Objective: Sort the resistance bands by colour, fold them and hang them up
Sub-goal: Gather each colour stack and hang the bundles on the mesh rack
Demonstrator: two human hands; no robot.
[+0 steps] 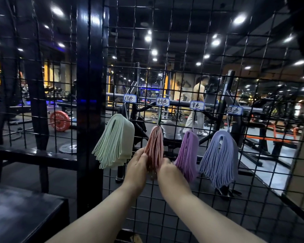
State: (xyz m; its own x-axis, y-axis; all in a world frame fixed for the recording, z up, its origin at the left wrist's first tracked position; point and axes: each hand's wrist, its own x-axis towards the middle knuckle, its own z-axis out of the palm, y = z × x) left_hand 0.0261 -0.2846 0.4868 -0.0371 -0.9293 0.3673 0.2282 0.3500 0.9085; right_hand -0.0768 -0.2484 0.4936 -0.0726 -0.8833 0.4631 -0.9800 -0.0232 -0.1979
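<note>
Four folded bundles of resistance bands hang on hooks from a black wire grid (179, 55), each under a small white label. From left to right they are pale green bands (115, 142), pink bands (154, 146), purple bands (188, 153) and blue bands (219, 155). My left hand (136, 166) holds the lower left side of the pink bundle, fingers curled against it. On the bundle's lower right side my right hand (167, 170) grips it. The lowest ends of the pink bands are partly hidden between my hands.
A thick black post (89, 102) stands left of the green bundle. A dark bench top (21, 213) lies at the lower left. Behind the grid are gym machines, a red weight plate (60, 121) and a person (197, 109) standing far back.
</note>
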